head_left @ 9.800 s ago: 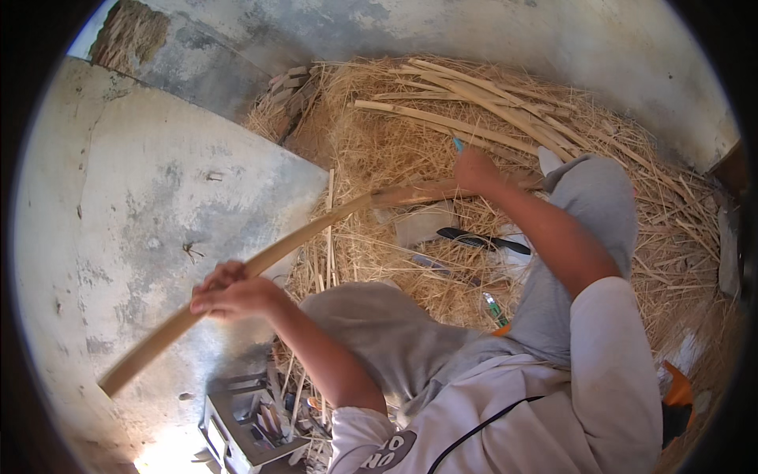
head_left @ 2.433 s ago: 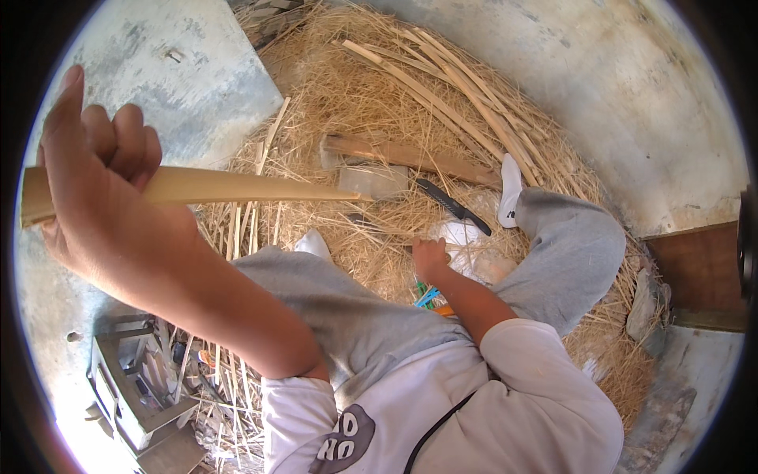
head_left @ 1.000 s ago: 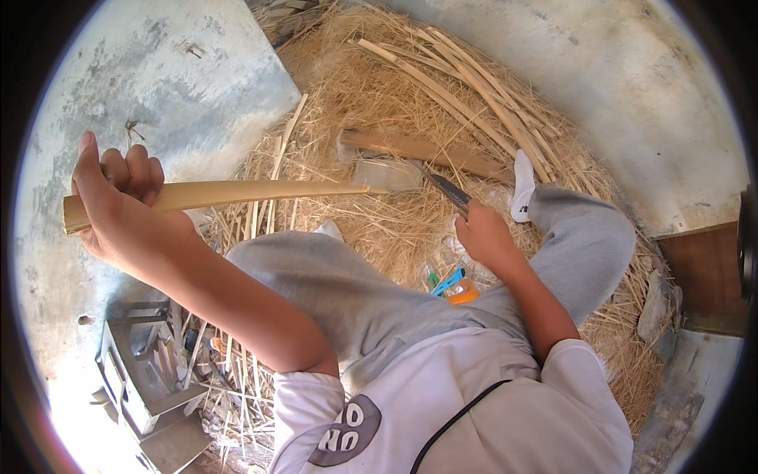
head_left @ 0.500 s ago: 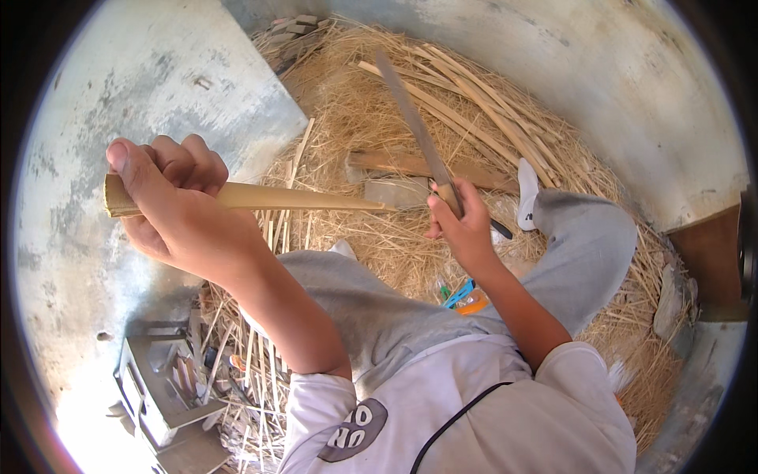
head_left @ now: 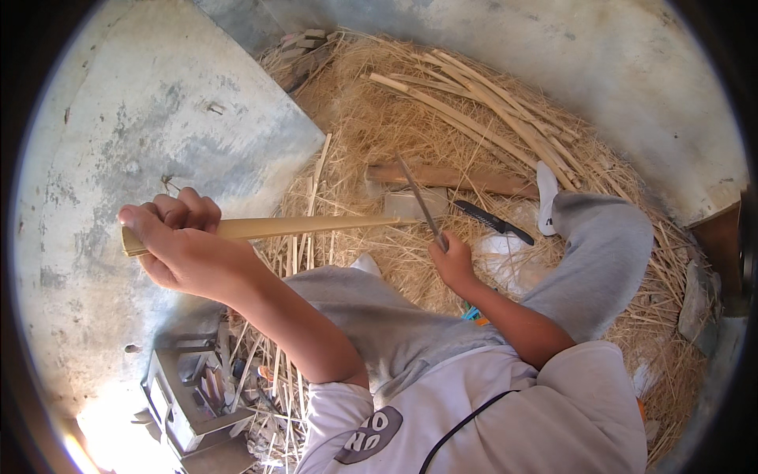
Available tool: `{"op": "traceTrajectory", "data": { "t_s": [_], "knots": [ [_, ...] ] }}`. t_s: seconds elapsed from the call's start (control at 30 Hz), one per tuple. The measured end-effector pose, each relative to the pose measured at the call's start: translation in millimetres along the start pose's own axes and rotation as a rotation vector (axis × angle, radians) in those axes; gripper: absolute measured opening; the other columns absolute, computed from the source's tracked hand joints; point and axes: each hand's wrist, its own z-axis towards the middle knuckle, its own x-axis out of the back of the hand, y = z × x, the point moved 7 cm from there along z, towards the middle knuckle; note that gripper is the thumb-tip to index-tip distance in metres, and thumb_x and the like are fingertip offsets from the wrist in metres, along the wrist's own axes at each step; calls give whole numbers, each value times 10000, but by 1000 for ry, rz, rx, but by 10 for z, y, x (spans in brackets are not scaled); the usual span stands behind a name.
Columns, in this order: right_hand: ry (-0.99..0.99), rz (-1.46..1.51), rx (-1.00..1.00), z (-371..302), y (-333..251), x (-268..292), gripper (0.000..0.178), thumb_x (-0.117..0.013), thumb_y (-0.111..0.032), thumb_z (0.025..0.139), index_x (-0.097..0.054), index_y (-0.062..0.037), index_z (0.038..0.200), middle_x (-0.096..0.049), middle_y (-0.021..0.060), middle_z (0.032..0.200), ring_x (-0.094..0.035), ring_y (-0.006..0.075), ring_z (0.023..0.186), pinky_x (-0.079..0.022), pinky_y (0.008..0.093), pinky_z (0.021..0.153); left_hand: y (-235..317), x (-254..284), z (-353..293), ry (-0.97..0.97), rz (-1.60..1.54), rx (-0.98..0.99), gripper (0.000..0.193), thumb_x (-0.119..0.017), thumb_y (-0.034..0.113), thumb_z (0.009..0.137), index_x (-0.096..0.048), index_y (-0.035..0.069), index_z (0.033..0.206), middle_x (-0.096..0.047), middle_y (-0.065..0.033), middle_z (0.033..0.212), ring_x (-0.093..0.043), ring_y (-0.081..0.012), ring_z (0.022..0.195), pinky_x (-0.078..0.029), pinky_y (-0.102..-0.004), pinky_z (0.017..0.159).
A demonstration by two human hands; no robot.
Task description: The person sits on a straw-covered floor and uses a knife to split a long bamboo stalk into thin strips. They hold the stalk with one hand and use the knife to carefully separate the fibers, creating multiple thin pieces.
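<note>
My left hand (head_left: 188,251) is raised at the left, its fingers wrapped round the thick end of a long pale piece of split bamboo (head_left: 308,227). The bamboo points to the right and tapers to a thin tip. My right hand (head_left: 453,265) grips a long-bladed knife (head_left: 417,189) near the middle, its handle mostly hidden in the fist. The blade slants up and away to the left and passes right by the bamboo's tip; whether they touch I cannot tell.
Shavings (head_left: 347,103) cover the floor. Split bamboo strips (head_left: 505,118) lie at the far right. Beyond my hands are a brown board (head_left: 466,180), a grey slab (head_left: 403,204) and a black knife-like tool (head_left: 493,222). A small wooden frame (head_left: 178,403) stands lower left, a pale panel (head_left: 197,103) far left.
My right hand has turned and lowered the knife, bringing its blade beside the bamboo's tip. The black tool, mostly hidden before, now shows. The whole view has shifted slightly.
</note>
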Motion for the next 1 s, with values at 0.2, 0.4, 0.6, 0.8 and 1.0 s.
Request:
{"op": "traceTrajectory", "data": {
  "t_s": [0.2, 0.4, 0.6, 0.8, 1.0],
  "knots": [
    [-9, 182, 48, -151, -488, 50, 242, -661, -198, 877, -562, 12, 810, -579, 130, 644, -555, 224, 585, -435, 393, 566, 29, 18, -51, -4, -17, -45, 412, -552, 334, 1058, -396, 91, 764, -288, 34, 612, -257, -75, 501, -163, -254, 448],
    [-340, -263, -189, -3, 464, -385, 329, -681, -281, 834, -659, 47, 856, -673, 251, 787, -679, 371, 747, -512, 483, 675, 29, -8, -22, -26, 2, -32, 526, -547, 402, 1056, -282, 168, 667, -255, 59, 570, -239, -59, 460, -137, -242, 413],
    [-205, -18, 18, -41, -696, -62, 311, -681, -267, 827, -616, 34, 780, -621, 192, 668, -616, 288, 607, -485, 451, 619, -69, 160, 139, 21, -13, -41, 512, -554, 402, 1052, -279, 165, 690, -240, 61, 587, -224, -67, 482, -140, -245, 432],
    [-217, -41, -57, -34, 335, -266, 358, -718, -319, 842, -606, 14, 769, -598, 174, 630, -574, 317, 557, -468, 445, 589, -60, 124, 119, 54, 20, -16, 514, -520, 435, 1061, -288, 162, 693, -260, 58, 589, -248, -69, 477, -160, -233, 437],
    [-252, -182, -26, 10, 266, -276, 314, -686, -274, 837, -605, 22, 768, -595, 182, 628, -575, 315, 563, -465, 443, 591, -552, -32, -95, -170, 45, 6, 478, -441, 420, 1093, -296, 158, 720, -270, 55, 554, -272, -50, 442, -198, -238, 397]
  ]
}}
